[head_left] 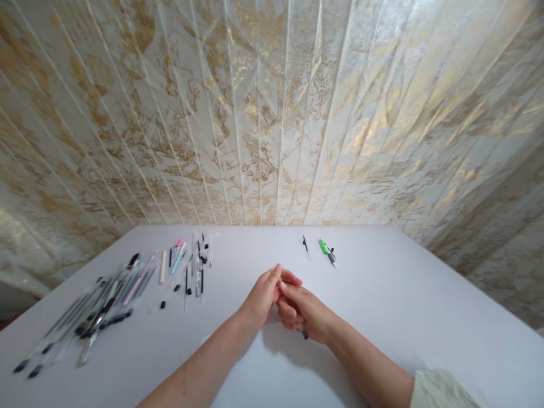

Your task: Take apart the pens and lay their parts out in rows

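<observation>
Above the middle of the table, my left hand (264, 294) and my right hand (309, 310) meet, their fingers closed together. A slim pen (305, 334) is held between them, and its dark end pokes out below my right hand. The fingers of my right hand wrap round its length. My left fingers pinch at its upper end, where a small greyish bit shows. Most of the pen is hidden by the fingers.
Many pens and pen parts (106, 300) lie in a pile on the left of the white table (408, 340). Small loose parts (199, 260) lie beside it. Farther back are a green and grey pen (327, 253) and a thin black piece (305, 243). A gold-patterned curtain (259, 141) hangs behind.
</observation>
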The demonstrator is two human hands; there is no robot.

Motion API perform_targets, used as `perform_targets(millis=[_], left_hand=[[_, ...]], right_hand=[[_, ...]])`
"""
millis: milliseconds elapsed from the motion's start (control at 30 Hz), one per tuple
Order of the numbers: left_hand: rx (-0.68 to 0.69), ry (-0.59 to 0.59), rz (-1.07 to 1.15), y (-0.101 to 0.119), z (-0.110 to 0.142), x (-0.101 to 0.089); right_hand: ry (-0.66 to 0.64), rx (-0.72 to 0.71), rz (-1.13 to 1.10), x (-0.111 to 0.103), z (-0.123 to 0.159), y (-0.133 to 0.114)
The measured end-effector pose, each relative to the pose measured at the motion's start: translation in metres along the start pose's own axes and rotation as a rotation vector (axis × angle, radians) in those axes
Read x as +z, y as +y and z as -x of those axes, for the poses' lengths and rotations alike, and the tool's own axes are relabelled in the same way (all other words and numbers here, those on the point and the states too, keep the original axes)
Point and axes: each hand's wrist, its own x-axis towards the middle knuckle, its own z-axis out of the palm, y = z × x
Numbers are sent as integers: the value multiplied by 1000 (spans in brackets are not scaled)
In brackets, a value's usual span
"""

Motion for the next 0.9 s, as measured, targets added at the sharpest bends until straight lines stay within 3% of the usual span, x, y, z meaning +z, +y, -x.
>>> perform_targets(millis=[100, 200, 267, 467, 633, 900], left_hand=[[-20, -4, 66, 6, -1, -4], [-35, -15, 129, 7, -2, -4], [0, 16, 121, 3, -2, 0], [134, 274, 111, -9, 1, 11], [170, 324, 19, -11, 2, 12], [182, 376, 276, -1, -14, -10]], right_hand=[[-152, 100, -190, -4, 2, -2], [-175, 94, -260, -4, 0, 1], [-132, 52, -253, -1, -2, 4], [119, -41, -42, 23, -8, 17], [305, -81, 109, 33, -12, 31], [251, -77, 316, 17, -6, 22]])
